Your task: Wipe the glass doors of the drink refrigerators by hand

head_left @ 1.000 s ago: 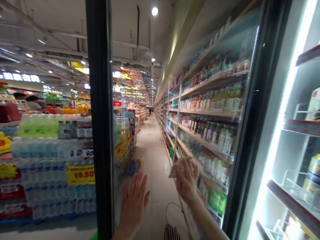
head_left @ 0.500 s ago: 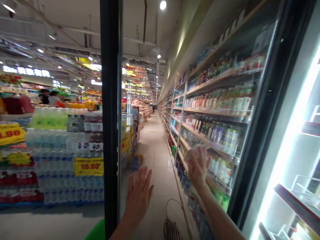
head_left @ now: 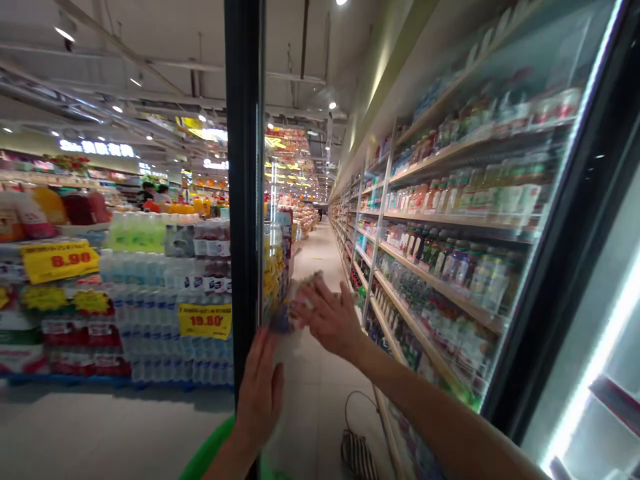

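An open glass fridge door [head_left: 310,167] with a black frame [head_left: 244,200] stands in front of me. My left hand [head_left: 260,393] lies flat with fingers stretched out, on the glass right beside the black frame. My right hand [head_left: 330,317] presses a pale cloth [head_left: 306,283] against the glass a little above and to the right of the left hand. The cloth is blurred and mostly covered by the fingers.
Stacks of bottled water with yellow price signs [head_left: 205,321] stand at left. Through the glass a long aisle [head_left: 320,267] runs past drink shelves [head_left: 440,267]. The lit fridge interior [head_left: 600,373] is at right. A striped bag [head_left: 357,453] and a green object [head_left: 210,453] lie below. People [head_left: 150,193] stand far left.
My right hand swept the cloth up and then leftward across the glass. My left hand shifted left to the door frame. The view panned left.
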A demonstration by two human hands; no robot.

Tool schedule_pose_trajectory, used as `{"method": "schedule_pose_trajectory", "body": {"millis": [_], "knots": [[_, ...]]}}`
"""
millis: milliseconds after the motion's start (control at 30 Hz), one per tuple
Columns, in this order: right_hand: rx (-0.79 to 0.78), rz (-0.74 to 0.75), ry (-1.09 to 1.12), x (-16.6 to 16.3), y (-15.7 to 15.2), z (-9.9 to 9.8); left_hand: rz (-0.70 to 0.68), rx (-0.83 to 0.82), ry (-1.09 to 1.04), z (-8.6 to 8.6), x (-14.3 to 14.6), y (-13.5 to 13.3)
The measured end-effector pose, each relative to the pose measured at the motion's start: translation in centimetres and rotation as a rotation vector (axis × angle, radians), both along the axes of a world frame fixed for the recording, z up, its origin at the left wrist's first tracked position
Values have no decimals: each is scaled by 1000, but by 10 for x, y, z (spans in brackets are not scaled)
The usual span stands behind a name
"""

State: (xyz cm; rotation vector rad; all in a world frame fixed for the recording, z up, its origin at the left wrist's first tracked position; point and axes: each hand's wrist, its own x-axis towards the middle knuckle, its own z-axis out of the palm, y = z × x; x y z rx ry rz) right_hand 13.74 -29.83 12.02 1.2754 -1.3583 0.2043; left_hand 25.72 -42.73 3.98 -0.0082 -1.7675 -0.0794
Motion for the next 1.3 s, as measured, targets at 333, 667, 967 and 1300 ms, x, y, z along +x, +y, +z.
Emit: {"method": "schedule_pose_trajectory", "body": {"millis": [333,667,967,1300], "knots": [[175,19,93,0,0,2,-57,38,-33,0,8,-2],[369,136,228,12,-6,-15,-124,23,27,21,2,-4],[-66,-69,-24,0,21,47,-101,5,77,55,-15,11],[-937,-248,-333,-63,117,58,195,-187,160,116,-50,34]]}}
